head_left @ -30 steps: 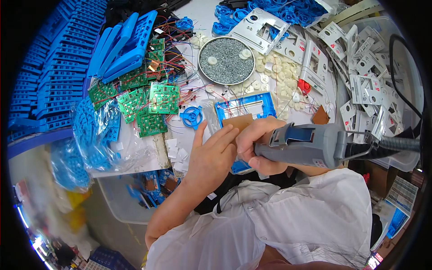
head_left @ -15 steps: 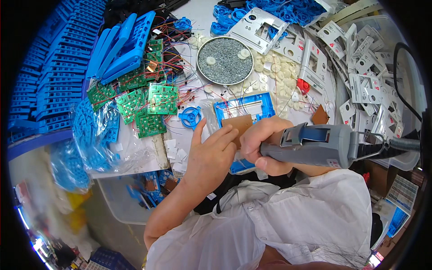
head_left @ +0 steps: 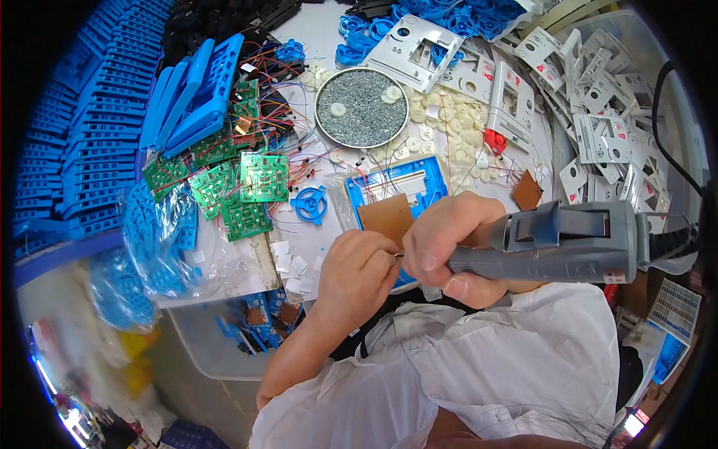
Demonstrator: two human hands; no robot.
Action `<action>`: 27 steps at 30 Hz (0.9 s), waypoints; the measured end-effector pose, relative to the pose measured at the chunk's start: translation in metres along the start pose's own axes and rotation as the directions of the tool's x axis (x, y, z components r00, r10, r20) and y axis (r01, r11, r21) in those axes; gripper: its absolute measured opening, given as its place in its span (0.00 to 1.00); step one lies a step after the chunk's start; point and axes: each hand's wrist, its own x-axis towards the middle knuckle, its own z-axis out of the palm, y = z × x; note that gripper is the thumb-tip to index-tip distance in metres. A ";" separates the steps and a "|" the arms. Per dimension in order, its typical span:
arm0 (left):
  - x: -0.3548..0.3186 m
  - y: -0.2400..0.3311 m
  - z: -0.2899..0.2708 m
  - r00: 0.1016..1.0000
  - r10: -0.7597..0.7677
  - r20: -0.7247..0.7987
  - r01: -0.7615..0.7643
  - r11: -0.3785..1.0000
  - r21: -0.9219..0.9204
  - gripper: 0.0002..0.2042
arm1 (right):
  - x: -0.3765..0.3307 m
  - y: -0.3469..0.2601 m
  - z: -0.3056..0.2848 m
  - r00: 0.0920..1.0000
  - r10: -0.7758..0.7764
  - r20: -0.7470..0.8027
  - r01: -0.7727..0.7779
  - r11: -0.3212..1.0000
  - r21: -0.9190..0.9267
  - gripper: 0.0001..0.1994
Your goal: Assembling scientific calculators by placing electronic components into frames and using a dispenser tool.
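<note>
Plainly, with the left hand (head_left: 357, 263) pinching something tiny at the tip of the grey electric screwdriver (head_left: 557, 243) gripped by the right hand (head_left: 449, 243), over the blue frame (head_left: 419, 183) on the worktop (head_left: 318, 247) — a slip could jab fingers.

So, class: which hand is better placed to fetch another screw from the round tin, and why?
Left. The left hand only pinches something small at the driver's tip, so it is easier to free, though the tin of screws lies equally far ahead. The right hand grips the grey electric screwdriver.

A grey power screwdriver (head_left: 568, 243), a blue frame (head_left: 400, 183) with a brown board (head_left: 385, 217), green circuit boards (head_left: 262, 178).
</note>
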 end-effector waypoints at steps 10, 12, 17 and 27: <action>-0.002 0.002 0.013 0.995 0.029 -0.100 -0.034 0.998 -0.052 0.12 | 0.003 -0.001 0.001 0.997 -0.071 -0.011 0.071 0.997 0.002 0.13; -0.003 0.004 0.015 0.992 0.013 -0.125 -0.019 0.999 -0.045 0.12 | 0.003 -0.001 0.002 0.995 -0.096 -0.027 0.096 0.995 -0.009 0.13; -0.003 0.006 0.016 0.989 -0.011 -0.147 0.005 0.999 -0.041 0.12 | 0.002 0.001 0.003 0.994 -0.106 -0.038 0.106 0.994 -0.005 0.12; -0.006 0.004 0.019 0.982 0.005 -0.189 -0.014 0.999 -0.048 0.10 | -0.002 -0.002 0.004 0.995 -0.072 -0.064 0.070 0.997 -0.026 0.12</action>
